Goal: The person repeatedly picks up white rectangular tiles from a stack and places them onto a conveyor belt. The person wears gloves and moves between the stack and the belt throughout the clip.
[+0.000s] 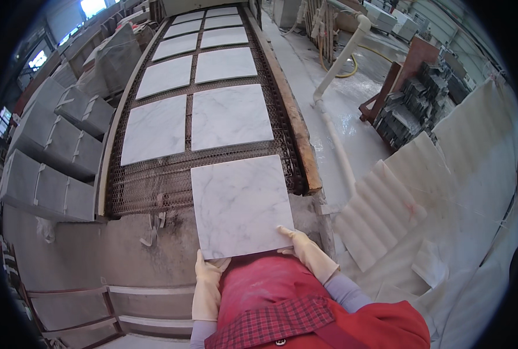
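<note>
While both gloved hands grip its near edge, a square white marble tile (240, 205) with faint grey veining lies flat in front of the person, its far edge reaching over the end of a long wire-mesh conveyor (148, 186). The left hand (208, 272) holds the tile's near left corner, its pale rubber glove curled under the slab so that only the fingertips show at the edge; the fingers are closed on the tile. The right hand (305, 250) clasps the near right corner, thumb lying on the top face and pointing inward, the other fingers wrapped below and out of sight. Below the hands a red apron (270, 291) with a checked band fills the lower middle of the view. On the mesh beyond the held tile lie more white marble tiles (230, 116) in two rows, spaced apart and running away toward the far end of the belt. To the left of the conveyor stand grey bundled stacks of slabs (49, 180), tied with pale straps. On the right side a rusty steel rail (297, 128) edges the belt, and past it a white pipe (337, 70) slants up from the wet, pale floor. Further right, dark tiles are racked on a wooden frame (410, 99), and pale corrugated sheets (381, 215) lean near the person.
</note>
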Available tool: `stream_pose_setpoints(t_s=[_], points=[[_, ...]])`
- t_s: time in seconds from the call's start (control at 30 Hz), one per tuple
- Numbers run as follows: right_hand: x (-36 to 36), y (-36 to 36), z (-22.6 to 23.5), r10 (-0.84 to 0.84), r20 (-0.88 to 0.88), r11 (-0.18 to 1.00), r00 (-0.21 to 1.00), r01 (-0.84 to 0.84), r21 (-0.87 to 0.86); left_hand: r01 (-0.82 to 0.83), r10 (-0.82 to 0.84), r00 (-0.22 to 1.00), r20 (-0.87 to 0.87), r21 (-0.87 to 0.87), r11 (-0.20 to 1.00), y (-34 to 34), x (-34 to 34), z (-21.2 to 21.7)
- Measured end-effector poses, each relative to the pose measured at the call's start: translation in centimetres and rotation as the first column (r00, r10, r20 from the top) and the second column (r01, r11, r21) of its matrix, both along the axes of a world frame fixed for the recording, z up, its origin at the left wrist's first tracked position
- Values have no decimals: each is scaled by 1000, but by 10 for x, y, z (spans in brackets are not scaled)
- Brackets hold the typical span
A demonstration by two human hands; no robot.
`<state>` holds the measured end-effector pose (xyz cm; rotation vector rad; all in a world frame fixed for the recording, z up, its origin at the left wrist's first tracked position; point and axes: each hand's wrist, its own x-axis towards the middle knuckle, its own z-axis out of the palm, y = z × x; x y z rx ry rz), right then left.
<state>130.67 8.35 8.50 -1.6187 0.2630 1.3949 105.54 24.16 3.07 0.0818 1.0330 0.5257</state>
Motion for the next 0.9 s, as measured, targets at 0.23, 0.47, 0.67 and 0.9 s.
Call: stream_pose_setpoints(t_s=[0.23, 0.47, 0.67, 0.9], points=[[-2, 3, 3, -4, 2, 1000, 1000, 4, -19, -76, 76, 997, 11, -4, 997, 2, 2, 6], [1, -3, 0, 62, 71, 997, 996, -65, 33, -62, 42, 985, 168, 117, 991, 0, -3, -1], [10, 1, 7, 190, 152, 982, 970, -190, -13, -75, 37, 970, 240, 153, 985, 1, -7, -13], [35, 1, 14, 564, 176, 824, 807, -537, -182, -102, 91, 988, 126, 79, 992, 4, 4, 8]])
